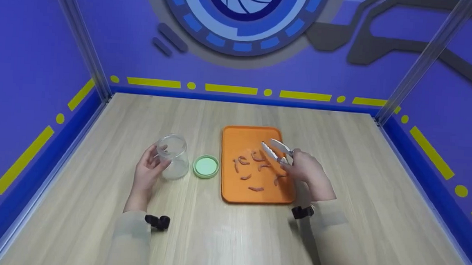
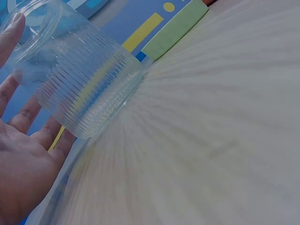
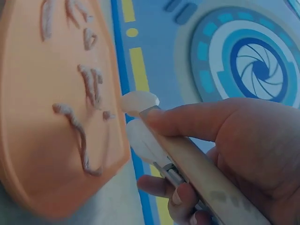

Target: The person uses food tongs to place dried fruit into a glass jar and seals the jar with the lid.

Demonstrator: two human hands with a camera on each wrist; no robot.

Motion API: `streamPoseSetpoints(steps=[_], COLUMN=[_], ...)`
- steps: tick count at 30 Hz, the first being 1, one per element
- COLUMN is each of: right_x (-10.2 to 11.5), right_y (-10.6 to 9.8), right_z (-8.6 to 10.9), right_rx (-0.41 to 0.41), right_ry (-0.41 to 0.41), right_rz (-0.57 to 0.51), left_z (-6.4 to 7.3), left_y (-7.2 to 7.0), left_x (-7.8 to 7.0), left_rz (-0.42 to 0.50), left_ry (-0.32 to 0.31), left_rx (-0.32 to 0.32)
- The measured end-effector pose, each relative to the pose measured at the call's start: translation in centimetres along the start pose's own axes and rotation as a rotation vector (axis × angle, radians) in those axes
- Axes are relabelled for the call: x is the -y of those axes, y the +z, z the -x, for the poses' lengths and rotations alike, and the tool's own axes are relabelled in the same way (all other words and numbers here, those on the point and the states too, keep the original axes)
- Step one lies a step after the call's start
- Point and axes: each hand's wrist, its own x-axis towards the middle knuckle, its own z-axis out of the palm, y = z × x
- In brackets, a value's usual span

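A clear ribbed glass jar point(image 1: 173, 158) stands upright without its lid on the table, left of centre. My left hand point(image 1: 148, 166) holds it near the rim, thumb in front and fingers round the side; the left wrist view shows the ribbed jar wall point(image 2: 93, 79) beside the fingers. In my right hand point(image 1: 308, 169) I grip a pair of metal tongs point(image 1: 278, 150), their scalloped tips parted above the orange tray point(image 1: 250, 137). Several thin, curled, brownish worm-like pieces point(image 1: 256, 188) lie scattered on this tray. Nothing shows between the tong tips.
The round light green lid point(image 1: 206, 166) lies between the jar and the tray. Blue-purple panels point(image 1: 239, 77) enclose the wooden table point(image 1: 197, 232) at the back and both sides. A black wrist camera point(image 1: 303, 212) sits on each sleeve.
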Motion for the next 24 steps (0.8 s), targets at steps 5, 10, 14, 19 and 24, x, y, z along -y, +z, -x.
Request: streamPoseSetpoints(steps=[5,10,14,19,24], right_x=[-0.3,-0.4,-0.5,-0.5,-0.7], right_y=[0.2,0.6,0.9,0.9,1.1], right_z=[-0.6,-0.8,-0.9,-0.8,-0.7], right_rx=[0.043,0.058,0.057,0.03,-0.013], right_ry=[-0.005,0.014,0.019,-0.024,-0.069], right_rz=[0.036,0.053,0.063,0.102,0.143], left_z=[0.1,0.0,0.0,0.1,0.2], left_y=[0.1,0.1,0.1,0.0,0.0], left_x=[0.0,0.1,0.1,0.1,0.1], left_rz=[-0.008,-0.005,0.005,0.03,0.039], left_ry=[0.009,0.014,0.011,-0.003,-0.013], left_rx=[-0.016,-0.009,-0.006,0.006,0.019])
